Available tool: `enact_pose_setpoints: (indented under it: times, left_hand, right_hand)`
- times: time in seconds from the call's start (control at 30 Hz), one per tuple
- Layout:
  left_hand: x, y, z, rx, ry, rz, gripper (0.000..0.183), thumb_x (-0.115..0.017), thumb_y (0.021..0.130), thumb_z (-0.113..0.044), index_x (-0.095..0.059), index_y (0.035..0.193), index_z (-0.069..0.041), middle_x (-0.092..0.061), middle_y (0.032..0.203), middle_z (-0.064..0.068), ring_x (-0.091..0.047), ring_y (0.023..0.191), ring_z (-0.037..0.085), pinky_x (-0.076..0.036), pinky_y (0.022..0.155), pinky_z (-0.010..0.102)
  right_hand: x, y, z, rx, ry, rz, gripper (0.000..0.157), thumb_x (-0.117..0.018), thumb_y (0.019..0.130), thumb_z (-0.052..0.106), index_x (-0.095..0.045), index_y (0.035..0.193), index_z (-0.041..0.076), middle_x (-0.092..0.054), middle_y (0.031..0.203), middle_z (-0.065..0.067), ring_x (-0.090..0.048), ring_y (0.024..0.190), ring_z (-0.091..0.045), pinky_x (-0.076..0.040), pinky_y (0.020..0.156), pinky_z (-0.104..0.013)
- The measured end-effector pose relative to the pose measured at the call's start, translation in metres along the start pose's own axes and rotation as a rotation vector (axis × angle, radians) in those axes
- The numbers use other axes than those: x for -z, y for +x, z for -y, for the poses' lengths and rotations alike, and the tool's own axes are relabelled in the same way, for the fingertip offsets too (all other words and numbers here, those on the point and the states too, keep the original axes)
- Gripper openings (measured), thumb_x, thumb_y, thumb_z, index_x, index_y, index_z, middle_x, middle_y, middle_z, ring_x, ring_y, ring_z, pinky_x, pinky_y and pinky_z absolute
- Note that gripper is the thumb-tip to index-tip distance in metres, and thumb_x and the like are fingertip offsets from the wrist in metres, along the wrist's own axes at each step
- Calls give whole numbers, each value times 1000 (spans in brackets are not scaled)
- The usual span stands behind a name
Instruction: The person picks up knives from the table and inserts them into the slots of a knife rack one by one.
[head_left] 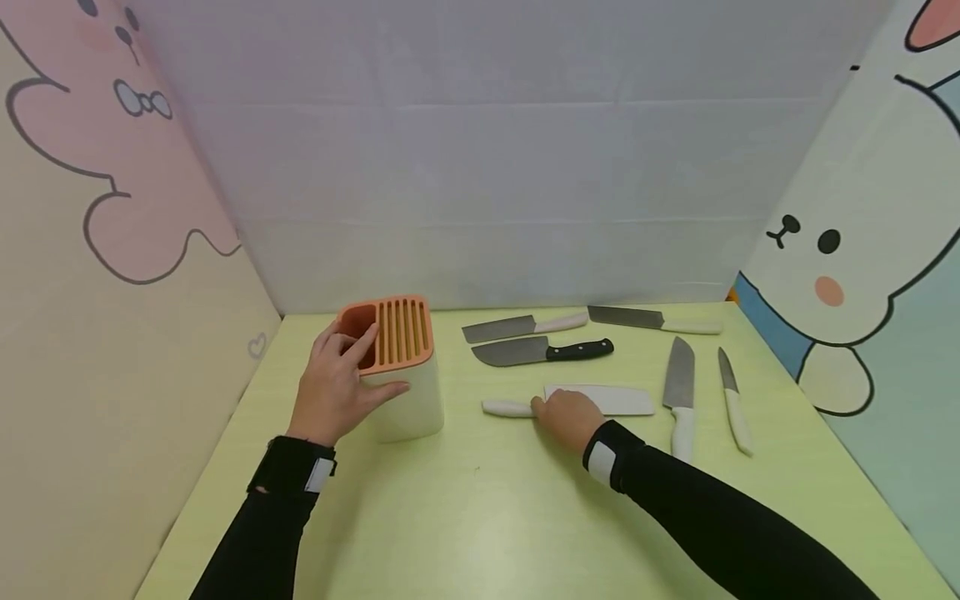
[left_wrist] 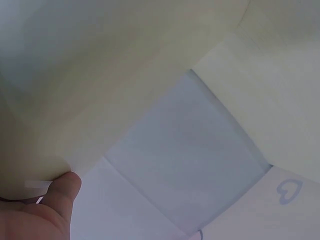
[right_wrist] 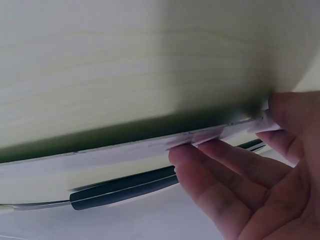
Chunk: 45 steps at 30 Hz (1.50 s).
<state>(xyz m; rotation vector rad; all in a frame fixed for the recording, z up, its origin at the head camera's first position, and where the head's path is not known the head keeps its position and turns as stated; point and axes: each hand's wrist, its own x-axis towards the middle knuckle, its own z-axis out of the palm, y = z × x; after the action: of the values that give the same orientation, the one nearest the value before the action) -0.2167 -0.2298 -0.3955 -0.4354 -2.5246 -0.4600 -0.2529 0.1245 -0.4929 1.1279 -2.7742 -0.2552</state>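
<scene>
A white knife block with an orange slotted top stands upright on the left of the table. My left hand grips its left side at the top, fingers bent over the rim of the round opening and thumb along the front. The left wrist view shows a fingertip against the block's pale wall. Right of the block, my right hand pinches a white-handled cleaver where handle and blade meet. In the right wrist view, thumb and fingers lie on either side of the cleaver, seen edge-on.
Behind the cleaver lie a black-handled knife, a white-handled knife and another white-handled knife. To its right are a broad white-handled knife and a small paring knife. Walls enclose the table's back and sides.
</scene>
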Motion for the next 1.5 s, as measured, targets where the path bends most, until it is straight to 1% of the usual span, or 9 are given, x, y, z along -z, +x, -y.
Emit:
enact_pose_setpoints:
  times: [0.23,0.4,0.73,0.83,0.97,1.1,1.27,1.4,1.5]
  left_hand:
    - [2,3,-2,7,3,14,96,-83,61,-53,-46,137,-7,-52,114,23,-28,131,39,-43,94,56]
    - [2,3,-3,11,10,22,96,-82,62,-54,-46,138,-7,-52,113,22,-28,130,39,-42,95,57]
    - [1,3,-1,14,4,9,96,-82,61,-55,-46,138,-9,-52,113,21,-29,130,38,-42,95,56]
    - [0,3,0,13,2,5,96,-82,62,-54,-46,138,-9,-52,113,21,-29,130,38,-42,95,57]
    - [0,2,0,13,-2,3,96,-82,62,-54,-46,138,-9,-52,113,21,-29,129,39,-42,95,57]
    - [0,1,-1,16,-1,3,95,-83,62,-53,-46,138,-8,-52,113,21,-31,128,39,-42,94,57]
    - [0,0,-1,22,8,15,96,-83,62,-53,-46,138,-8,-51,113,21,-31,128,39,-42,94,57]
    - [0,0,-2,26,12,25,97,-82,62,-55,-44,139,-10,-51,113,20,-29,130,39,-41,96,56]
    - [0,-1,-2,27,11,27,98,-82,62,-55,-44,140,-11,-51,113,20,-28,130,39,-41,97,56]
  right_hand:
    - [1,-1,6,-35,-64,-28,12,-61,85,-2,-50,85,2,-45,55,-8,-47,45,-20,-48,40,-35]
    - [1,-2,8,-62,-124,-76,17,-63,83,-2,-47,83,3,-40,53,-7,-41,40,-17,-44,36,-32]
    - [7,-4,12,-31,-206,-219,17,-58,83,-4,-43,78,3,-38,51,-7,-40,44,-18,-42,38,-32]
    - [11,-4,14,-35,-242,-241,13,-56,85,-3,-45,80,2,-37,52,-8,-39,44,-18,-42,38,-31]
    - [22,-4,16,-45,-282,-226,7,-55,91,3,-49,89,2,-34,55,-9,-36,43,-18,-42,37,-29]
    - [39,-5,16,-41,-311,-247,12,-60,90,8,-52,97,3,-38,59,-9,-37,44,-18,-42,38,-27]
    - [62,-5,9,-40,-257,-301,18,-61,89,8,-50,103,2,-45,66,-12,-38,46,-20,-40,38,-26]
    - [78,-5,-1,-41,-140,-347,23,-59,91,5,-49,111,0,-43,71,-11,-33,47,-17,-34,37,-25]
    - [90,-4,-11,-46,-14,-408,25,-58,92,7,-49,115,-1,-47,76,-11,-37,47,-15,-35,37,-26]
